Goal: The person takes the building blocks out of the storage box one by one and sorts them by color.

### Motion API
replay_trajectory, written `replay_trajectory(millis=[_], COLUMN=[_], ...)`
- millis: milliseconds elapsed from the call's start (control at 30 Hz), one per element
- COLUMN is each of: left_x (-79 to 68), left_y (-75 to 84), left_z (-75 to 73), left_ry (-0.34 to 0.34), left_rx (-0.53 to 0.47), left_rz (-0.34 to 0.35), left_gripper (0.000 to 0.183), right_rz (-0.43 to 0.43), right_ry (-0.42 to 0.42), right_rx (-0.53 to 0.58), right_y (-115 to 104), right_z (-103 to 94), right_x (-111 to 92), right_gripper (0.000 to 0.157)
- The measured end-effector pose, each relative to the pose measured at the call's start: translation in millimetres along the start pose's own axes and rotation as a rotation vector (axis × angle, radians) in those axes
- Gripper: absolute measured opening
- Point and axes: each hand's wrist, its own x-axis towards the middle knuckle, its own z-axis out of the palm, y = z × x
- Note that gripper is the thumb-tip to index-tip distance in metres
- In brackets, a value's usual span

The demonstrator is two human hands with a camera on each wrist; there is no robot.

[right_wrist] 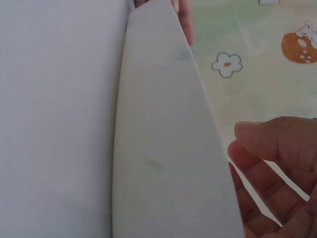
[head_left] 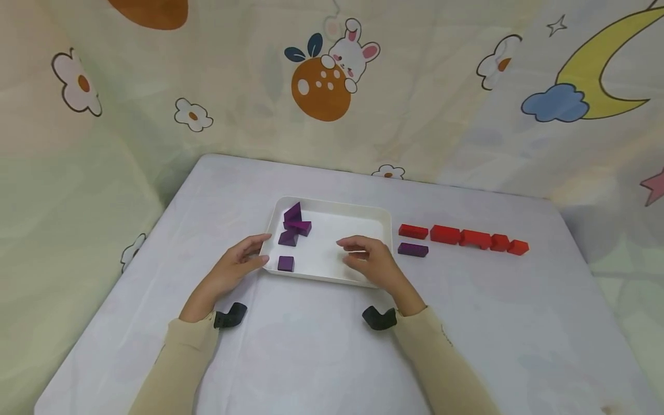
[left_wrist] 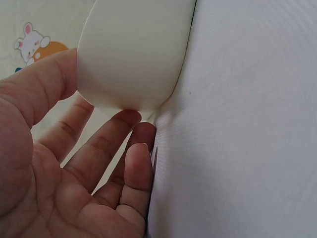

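Note:
A white tray (head_left: 337,279) lies on the table with several purple wedge blocks (head_left: 288,237) clustered at its left end. One purple cube (head_left: 286,263) sits apart from them, near the front left corner. My left hand (head_left: 234,268) holds the tray's left end, its thumb (left_wrist: 57,74) at the rim and the other fingers along the outer wall. Over the tray's right half hovers my right hand (head_left: 373,262), fingers loosely bent, with nothing visible between thumb and fingertips. In the right wrist view that hand (right_wrist: 277,173) is beyond the tray's front wall (right_wrist: 163,134).
Right of the tray, several red blocks (head_left: 445,234) form a row across the table (head_left: 290,346). A purple rectangular block (head_left: 413,249) lies in front of the row's left end. A patterned cloth (head_left: 238,75) hangs behind the table.

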Motion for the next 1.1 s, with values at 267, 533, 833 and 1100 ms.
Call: replay_trajectory(millis=[267, 533, 833, 1100], left_x=[3.4, 5.5, 3.3, 2.5], left_y=[-1.3, -0.2, 0.7, -1.2], left_z=[0.4, 2.2, 1.1, -0.4], left_ry=[-0.002, -0.003, -0.006, -0.004], left_rx=[0.008, 0.011, 0.005, -0.003], left_rz=[-0.004, 0.006, 0.020, 0.026], left_gripper=[0.058, 0.056, 0.056, 0.055], right_rz=[-0.024, -0.038, -0.011, 0.005], right_ry=[-0.168, -0.263, -0.381, -0.344], right_rx=[0.104, 0.164, 0.096, 0.045], right_y=[-7, -10, -17, -18], right_z=[30.2, 54.9, 77.1, 79.8], right_x=[24, 45, 66, 65], right_gripper=[0.034, 0.037, 0.047, 0.037])
